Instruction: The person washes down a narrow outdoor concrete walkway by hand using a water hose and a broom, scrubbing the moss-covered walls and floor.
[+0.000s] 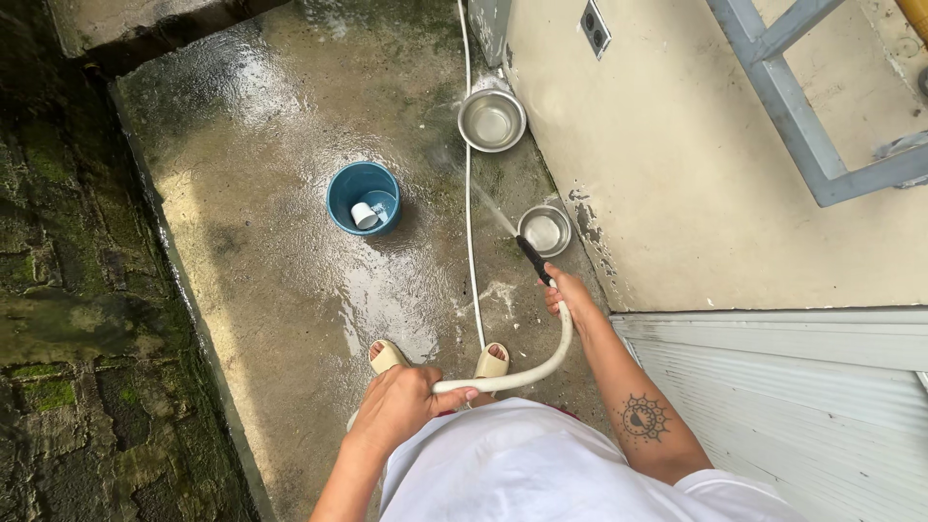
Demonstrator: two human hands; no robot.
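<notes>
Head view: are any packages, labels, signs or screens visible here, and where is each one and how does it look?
No packages, labels, signs or screens are visible.
Nearest such thing: a wall outlet plate, high on the cream wall, small grey rectangle with dark slots.
The rest are plain, with no label visible: two steel bowls by the wall, and a blue bucket on the wet floor holding a white cup.

A white hose (541, 365) ends in a black nozzle (534, 259), and a thinner white cord (470, 222) crosses the wet grey concrete floor (261, 251). The bucket (362, 196) is teal-blue with a white cup (363, 216) inside; both bowls (491, 120) are shiny silver. The wall (677, 174) is cream, the stone edge (68, 319) mossy green, and the sandals (388, 356) beige.
</notes>
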